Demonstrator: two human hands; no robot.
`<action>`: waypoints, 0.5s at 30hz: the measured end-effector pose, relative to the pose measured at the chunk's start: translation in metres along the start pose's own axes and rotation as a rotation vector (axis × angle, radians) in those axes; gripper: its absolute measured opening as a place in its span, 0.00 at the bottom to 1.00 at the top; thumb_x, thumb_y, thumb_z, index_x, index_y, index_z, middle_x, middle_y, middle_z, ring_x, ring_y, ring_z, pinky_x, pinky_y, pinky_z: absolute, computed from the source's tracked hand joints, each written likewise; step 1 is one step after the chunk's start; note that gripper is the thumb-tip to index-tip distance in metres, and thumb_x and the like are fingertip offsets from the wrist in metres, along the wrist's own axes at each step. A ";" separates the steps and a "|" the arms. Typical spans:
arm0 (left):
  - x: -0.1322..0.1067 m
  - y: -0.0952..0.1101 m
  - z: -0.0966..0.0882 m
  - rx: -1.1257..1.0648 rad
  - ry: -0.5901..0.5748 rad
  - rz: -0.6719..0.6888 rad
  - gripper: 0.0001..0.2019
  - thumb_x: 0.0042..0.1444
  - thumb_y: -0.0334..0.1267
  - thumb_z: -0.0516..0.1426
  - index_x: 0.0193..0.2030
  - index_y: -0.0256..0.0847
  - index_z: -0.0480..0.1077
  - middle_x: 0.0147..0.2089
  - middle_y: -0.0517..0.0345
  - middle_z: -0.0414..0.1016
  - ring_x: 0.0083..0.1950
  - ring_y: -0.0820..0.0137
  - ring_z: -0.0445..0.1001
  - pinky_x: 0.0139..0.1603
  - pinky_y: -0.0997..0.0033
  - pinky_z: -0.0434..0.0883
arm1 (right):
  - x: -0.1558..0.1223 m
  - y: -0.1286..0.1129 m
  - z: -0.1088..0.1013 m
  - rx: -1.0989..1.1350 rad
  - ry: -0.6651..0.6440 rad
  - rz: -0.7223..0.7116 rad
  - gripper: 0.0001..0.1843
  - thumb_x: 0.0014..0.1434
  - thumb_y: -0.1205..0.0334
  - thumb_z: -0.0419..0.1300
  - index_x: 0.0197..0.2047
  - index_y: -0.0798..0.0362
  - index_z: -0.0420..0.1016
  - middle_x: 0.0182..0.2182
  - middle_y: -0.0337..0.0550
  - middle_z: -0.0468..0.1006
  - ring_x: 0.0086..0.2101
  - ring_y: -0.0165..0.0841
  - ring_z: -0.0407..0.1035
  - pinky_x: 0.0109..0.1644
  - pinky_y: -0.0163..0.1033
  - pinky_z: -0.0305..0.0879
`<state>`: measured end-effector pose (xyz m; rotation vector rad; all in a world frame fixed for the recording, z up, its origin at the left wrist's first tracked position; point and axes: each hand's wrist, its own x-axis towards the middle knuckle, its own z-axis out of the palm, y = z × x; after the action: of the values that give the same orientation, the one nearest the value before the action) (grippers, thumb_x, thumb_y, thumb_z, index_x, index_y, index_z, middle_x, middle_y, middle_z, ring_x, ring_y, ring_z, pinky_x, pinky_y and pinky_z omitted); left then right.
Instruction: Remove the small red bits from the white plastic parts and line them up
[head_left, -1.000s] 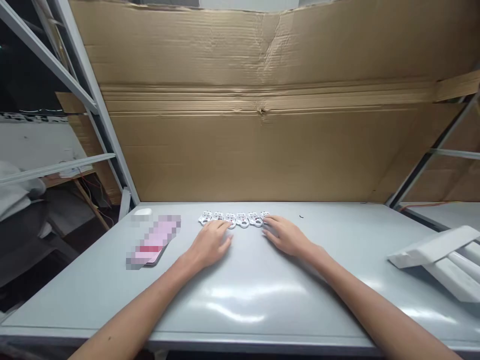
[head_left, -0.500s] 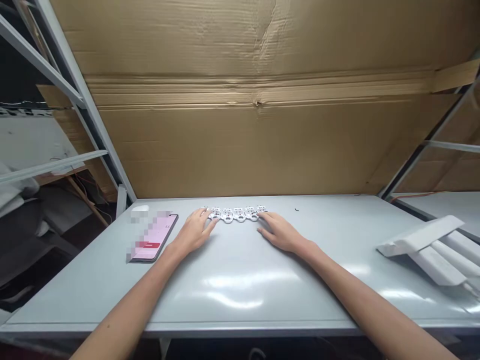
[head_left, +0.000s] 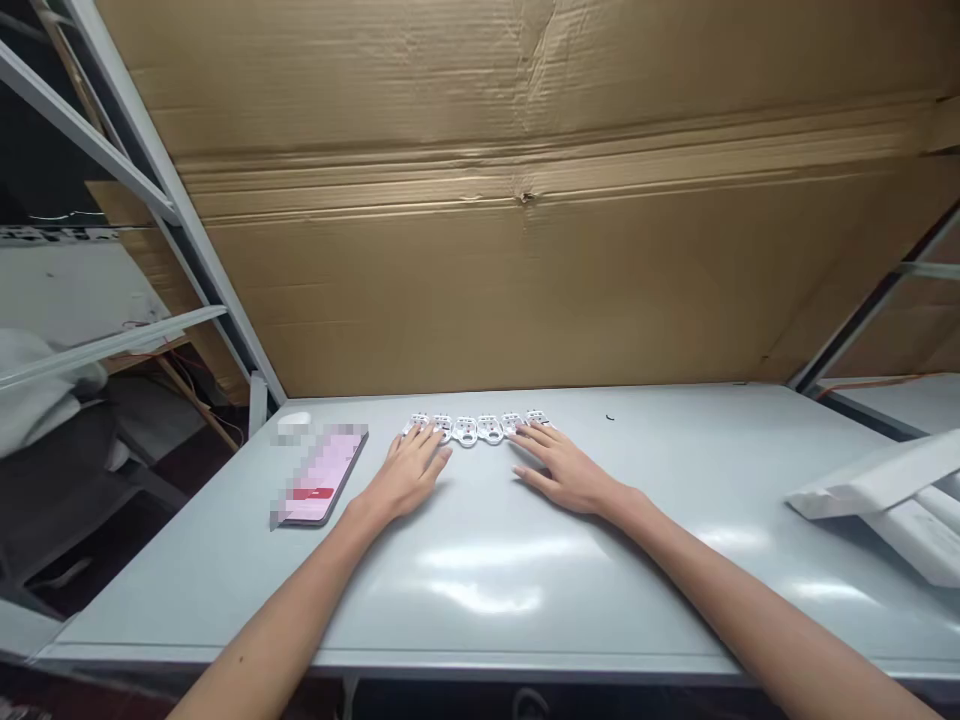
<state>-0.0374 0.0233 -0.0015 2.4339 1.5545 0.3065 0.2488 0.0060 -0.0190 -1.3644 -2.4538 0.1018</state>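
Note:
A row of several small white moulded plastic pieces (head_left: 476, 430) lies across the far middle of the grey table top (head_left: 480, 590). They look joined end to end, though I cannot tell for certain. My left hand (head_left: 409, 472) lies flat with spread fingers, its fingertips on the left end of the row. My right hand (head_left: 562, 472) rests the same way, its fingertips on the right end. Neither hand is lifting anything. The middle pieces show between them.
A phone with a blurred screen (head_left: 319, 475) and a small white object (head_left: 294, 424) lie left of my left hand. White foam packing (head_left: 877, 490) sits at the right. Large cardboard (head_left: 480, 250) stands behind the table, within a metal frame (head_left: 150, 190).
My left hand has slid right, closer to the row's middle. The row sits a little straighter, and the whole view has shifted slightly.

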 end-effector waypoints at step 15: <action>-0.002 0.004 0.001 -0.005 0.037 0.054 0.30 0.70 0.57 0.36 0.70 0.44 0.58 0.74 0.52 0.52 0.76 0.54 0.42 0.73 0.45 0.43 | 0.004 -0.004 0.000 0.007 0.085 -0.041 0.30 0.67 0.45 0.51 0.64 0.54 0.68 0.61 0.53 0.71 0.61 0.48 0.61 0.66 0.57 0.56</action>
<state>-0.0348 0.0198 -0.0018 2.4838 1.5025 0.3662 0.2437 0.0073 -0.0170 -1.2875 -2.4076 0.0414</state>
